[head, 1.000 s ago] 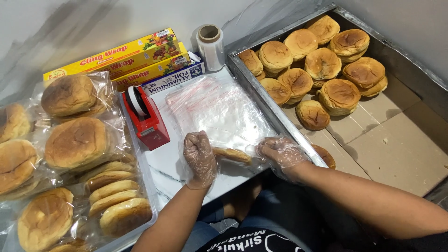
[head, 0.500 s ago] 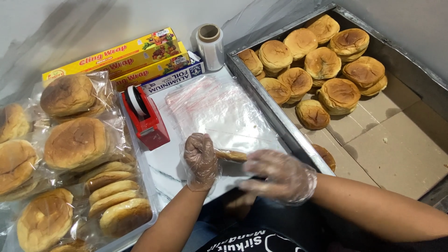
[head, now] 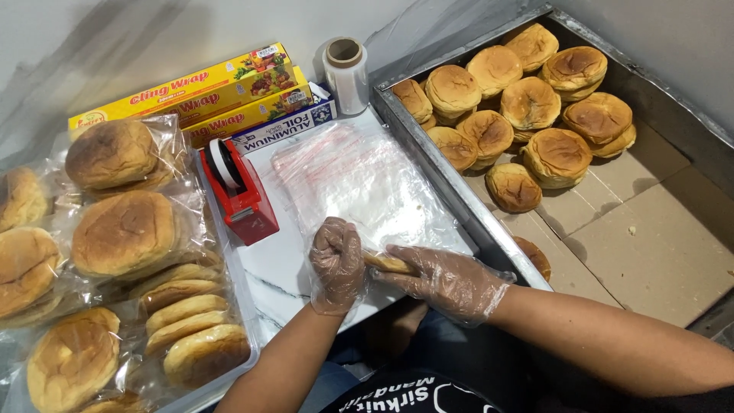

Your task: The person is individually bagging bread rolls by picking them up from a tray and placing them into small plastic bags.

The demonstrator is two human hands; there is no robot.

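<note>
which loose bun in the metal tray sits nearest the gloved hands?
The bun half hidden under the tray's near rim, beside the right hand; the other loose buns lie farther back.

Head camera looks steeply down, close over the white worktop (head: 283,264).

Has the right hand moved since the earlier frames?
Yes. The right hand has come left, away from the metal tray's rim, and now meets the left hand on the bun.
</note>
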